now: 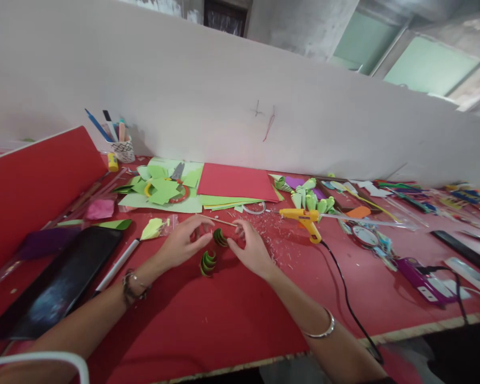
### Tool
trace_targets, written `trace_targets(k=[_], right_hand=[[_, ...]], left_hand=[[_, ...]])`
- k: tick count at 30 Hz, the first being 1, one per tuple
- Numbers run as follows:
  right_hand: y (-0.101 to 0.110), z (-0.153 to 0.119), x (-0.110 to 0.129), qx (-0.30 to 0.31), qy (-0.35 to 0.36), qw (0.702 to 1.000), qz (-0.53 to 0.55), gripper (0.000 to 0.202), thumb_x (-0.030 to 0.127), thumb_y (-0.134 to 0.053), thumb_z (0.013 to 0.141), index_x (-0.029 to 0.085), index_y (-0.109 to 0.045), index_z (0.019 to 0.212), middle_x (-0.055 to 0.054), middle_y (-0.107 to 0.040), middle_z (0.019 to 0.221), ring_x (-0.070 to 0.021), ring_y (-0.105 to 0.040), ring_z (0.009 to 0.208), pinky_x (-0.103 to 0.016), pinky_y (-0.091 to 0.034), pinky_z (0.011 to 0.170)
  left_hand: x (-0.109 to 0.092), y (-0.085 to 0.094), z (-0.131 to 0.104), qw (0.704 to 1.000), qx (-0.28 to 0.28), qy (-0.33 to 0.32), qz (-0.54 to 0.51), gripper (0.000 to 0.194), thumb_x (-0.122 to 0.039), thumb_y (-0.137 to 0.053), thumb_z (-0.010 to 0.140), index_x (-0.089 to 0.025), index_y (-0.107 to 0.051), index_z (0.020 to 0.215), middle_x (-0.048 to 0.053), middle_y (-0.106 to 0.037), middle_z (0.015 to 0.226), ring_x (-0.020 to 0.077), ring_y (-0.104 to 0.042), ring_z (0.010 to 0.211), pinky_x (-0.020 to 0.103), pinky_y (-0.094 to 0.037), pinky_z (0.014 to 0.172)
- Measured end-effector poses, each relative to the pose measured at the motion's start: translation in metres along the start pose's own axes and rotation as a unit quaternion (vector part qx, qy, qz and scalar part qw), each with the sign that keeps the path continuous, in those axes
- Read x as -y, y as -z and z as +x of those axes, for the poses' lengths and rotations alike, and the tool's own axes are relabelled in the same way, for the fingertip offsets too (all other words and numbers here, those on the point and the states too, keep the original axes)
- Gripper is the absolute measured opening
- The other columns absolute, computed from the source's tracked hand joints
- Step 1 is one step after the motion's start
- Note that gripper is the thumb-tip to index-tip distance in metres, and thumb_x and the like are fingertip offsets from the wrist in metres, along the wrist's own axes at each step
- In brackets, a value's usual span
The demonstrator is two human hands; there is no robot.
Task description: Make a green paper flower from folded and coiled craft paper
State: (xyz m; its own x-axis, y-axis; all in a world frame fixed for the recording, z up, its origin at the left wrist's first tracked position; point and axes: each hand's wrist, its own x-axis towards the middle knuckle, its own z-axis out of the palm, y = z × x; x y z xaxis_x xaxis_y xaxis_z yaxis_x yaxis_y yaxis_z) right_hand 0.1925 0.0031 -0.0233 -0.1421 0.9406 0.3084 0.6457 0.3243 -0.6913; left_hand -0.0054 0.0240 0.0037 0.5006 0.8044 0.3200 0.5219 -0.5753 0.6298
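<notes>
A thin stick (220,220) runs between my two hands above the red tabletop. Its left end meets the fingers of my left hand (181,244), which are curled with the thumb stretched toward the middle. My right hand (255,250) has its bent fingertips at the stick's other end, its thumb pointing left. Just how the fingers grip the stick is partly hidden. Below the stick, between my hands, lies a green coiled paper strip (220,238). A second green coil (208,263) rests on the table slightly nearer to me.
A yellow glue gun (304,220) with a black cord lies to the right, near green paper cones (307,198). Scissors (178,172) lie on green paper pieces behind my left hand. A white marker (118,265) and a black tablet-like slab (58,282) are left. A purple power strip (424,281) is at right.
</notes>
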Motion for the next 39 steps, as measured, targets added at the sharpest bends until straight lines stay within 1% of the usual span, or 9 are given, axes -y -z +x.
trace_targets(k=[3,6,11,17,21,26,29,32,39], right_hand=[[-0.003,0.0,0.0,0.013,0.004,1.0,0.006,0.035,0.028,-0.054,0.073,0.021,-0.044,0.106,-0.005,-0.052,0.095,-0.0174,-0.05,0.086,-0.032,-0.041,0.077],[-0.005,0.002,-0.001,0.029,0.011,0.999,0.006,0.026,0.027,-0.053,0.075,0.021,-0.049,0.099,-0.004,-0.052,0.095,-0.0169,-0.051,0.085,-0.031,-0.041,0.075],[-0.005,0.005,-0.003,0.04,0.02,0.999,0.001,0.009,0.018,-0.05,0.076,0.019,-0.055,0.084,-0.003,-0.052,0.084,-0.0148,-0.051,0.078,-0.028,-0.041,0.071],[0.0,0.008,-0.005,0.037,0.05,0.997,0.045,0.017,0.006,-0.047,0.071,0.018,-0.056,0.078,-0.002,-0.048,0.084,-0.0133,-0.049,0.081,-0.026,-0.039,0.075],[0.002,0.008,-0.004,0.075,0.067,0.993,0.065,0.018,0.005,-0.047,0.069,0.018,-0.057,0.074,-0.002,-0.045,0.087,-0.0123,-0.048,0.08,-0.026,-0.039,0.074],[0.003,0.002,0.006,0.129,0.088,0.985,0.07,0.017,0.006,-0.048,0.07,0.019,-0.058,0.077,-0.002,-0.043,0.092,-0.0114,-0.047,0.081,-0.024,-0.04,0.071],[0.003,0.0,0.011,0.135,0.099,0.984,0.055,0.017,0.007,-0.049,0.071,0.019,-0.058,0.078,-0.002,-0.043,0.093,-0.0125,-0.047,0.087,-0.025,-0.04,0.078],[0.004,-0.001,0.013,0.13,0.117,0.984,0.033,0.017,0.007,-0.049,0.07,0.02,-0.058,0.078,-0.003,-0.043,0.093,-0.0137,-0.046,0.091,-0.028,-0.038,0.084],[0.003,-0.001,0.014,0.139,0.144,0.98,0.017,0.014,0.01,-0.051,0.072,0.019,-0.058,0.079,-0.003,-0.043,0.092,-0.0139,-0.045,0.091,-0.027,-0.038,0.084]], left_hand=[[-0.012,0.0,-0.015,0.997,0.055,0.02,0.046,0.036,-0.036,-0.051,0.074,-0.02,-0.046,0.106,0.003,-0.054,0.093,0.0166,-0.053,0.078,0.028,-0.042,0.071],[-0.019,-0.006,-0.027,0.995,0.067,0.042,0.064,0.043,-0.034,-0.053,0.072,-0.021,-0.042,0.112,0.005,-0.053,0.102,0.0198,-0.053,0.087,0.031,-0.042,0.075],[-0.018,-0.012,-0.031,0.996,0.056,0.054,0.054,0.047,-0.021,-0.049,0.073,-0.022,-0.037,0.118,0.006,-0.051,0.109,0.0208,-0.052,0.094,0.033,-0.042,0.081],[-0.013,-0.009,-0.026,0.999,0.039,0.03,0.006,0.051,-0.007,-0.043,0.07,-0.021,-0.037,0.118,0.005,-0.049,0.111,0.0179,-0.048,0.102,0.031,-0.039,0.088],[-0.01,-0.01,-0.026,0.999,0.037,0.033,0.001,0.046,-0.006,-0.042,0.072,-0.021,-0.04,0.115,0.005,-0.051,0.107,0.0171,-0.05,0.098,0.031,-0.04,0.086],[-0.006,-0.011,-0.027,0.997,0.03,0.067,-0.017,0.027,-0.012,-0.044,0.074,-0.02,-0.05,0.099,0.004,-0.055,0.096,0.0172,-0.053,0.087,0.031,-0.043,0.078],[-0.006,-0.011,-0.026,0.997,0.046,0.058,-0.027,0.021,-0.012,-0.043,0.076,-0.02,-0.053,0.092,0.003,-0.055,0.091,0.0156,-0.053,0.084,0.028,-0.043,0.074],[-0.007,-0.01,-0.025,0.998,0.044,0.049,-0.016,0.019,-0.013,-0.043,0.077,-0.02,-0.056,0.089,0.002,-0.055,0.087,0.0145,-0.052,0.08,0.027,-0.042,0.073],[-0.003,-0.011,-0.025,0.999,0.028,0.039,0.016,0.016,-0.017,-0.046,0.078,-0.02,-0.058,0.087,0.002,-0.056,0.083,0.0149,-0.052,0.079,0.026,-0.041,0.071]])
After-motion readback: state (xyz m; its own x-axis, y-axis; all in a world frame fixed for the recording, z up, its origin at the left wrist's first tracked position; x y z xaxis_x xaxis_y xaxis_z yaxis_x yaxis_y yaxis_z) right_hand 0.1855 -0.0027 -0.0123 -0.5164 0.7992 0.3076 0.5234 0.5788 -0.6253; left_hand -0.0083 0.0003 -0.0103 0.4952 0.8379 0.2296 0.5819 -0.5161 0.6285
